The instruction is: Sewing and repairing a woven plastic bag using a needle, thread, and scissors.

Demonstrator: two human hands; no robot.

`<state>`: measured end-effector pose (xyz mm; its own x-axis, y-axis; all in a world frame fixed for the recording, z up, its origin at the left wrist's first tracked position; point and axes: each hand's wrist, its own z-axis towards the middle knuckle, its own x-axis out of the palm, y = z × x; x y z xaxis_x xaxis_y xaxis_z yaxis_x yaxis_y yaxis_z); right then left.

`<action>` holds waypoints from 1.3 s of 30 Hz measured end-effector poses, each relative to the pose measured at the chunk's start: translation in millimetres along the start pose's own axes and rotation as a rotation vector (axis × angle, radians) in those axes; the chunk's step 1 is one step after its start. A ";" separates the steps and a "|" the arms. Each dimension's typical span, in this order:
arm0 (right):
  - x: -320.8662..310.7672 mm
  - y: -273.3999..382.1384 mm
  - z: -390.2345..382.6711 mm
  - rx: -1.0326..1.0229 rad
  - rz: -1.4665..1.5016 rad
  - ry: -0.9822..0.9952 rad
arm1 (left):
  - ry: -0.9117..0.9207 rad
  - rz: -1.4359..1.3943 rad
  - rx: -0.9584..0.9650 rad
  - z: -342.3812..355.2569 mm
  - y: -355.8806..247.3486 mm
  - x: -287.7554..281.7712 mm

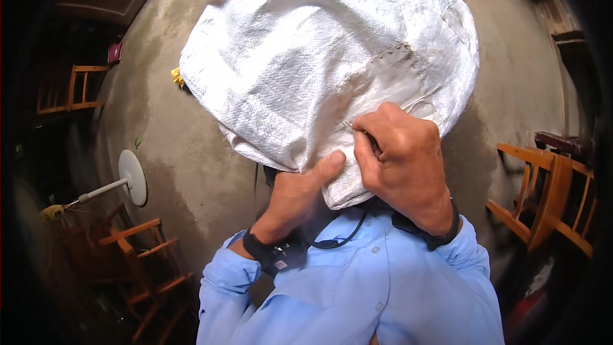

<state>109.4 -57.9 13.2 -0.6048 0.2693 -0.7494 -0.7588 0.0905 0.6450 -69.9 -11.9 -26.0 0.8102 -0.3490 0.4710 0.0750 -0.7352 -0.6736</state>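
Clutching white sack [274, 70], left hand [295, 197] partly hidden

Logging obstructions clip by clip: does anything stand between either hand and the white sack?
Nothing visible does. The left hand holds the sack near its lower edge, thumb on top; the right hand, fingers pinched, is at its patch. Whether it grips anything small is unclear.

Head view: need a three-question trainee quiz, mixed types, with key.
1. Which hand has its thumb and forefinger pinched together by the stitched patch?
2. True or false: the left hand is clear of the white woven sack.
3. The wearer's shirt is: A) green, B) red, C) light blue.

Key: 1. The right hand. 2. False; its thumb lies on the sack. 3. C.
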 end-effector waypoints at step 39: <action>24.1 -18.2 -18.0 0.154 0.315 -0.217 | 0.262 1.337 1.061 71.6 -69.9 -2.7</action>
<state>104.3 -70.3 -19.3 -0.7244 0.5013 -0.4732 -0.4898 0.1088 0.8650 -35.7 81.9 -20.9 0.5249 -0.5073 -0.6835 -0.1100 0.7558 -0.6455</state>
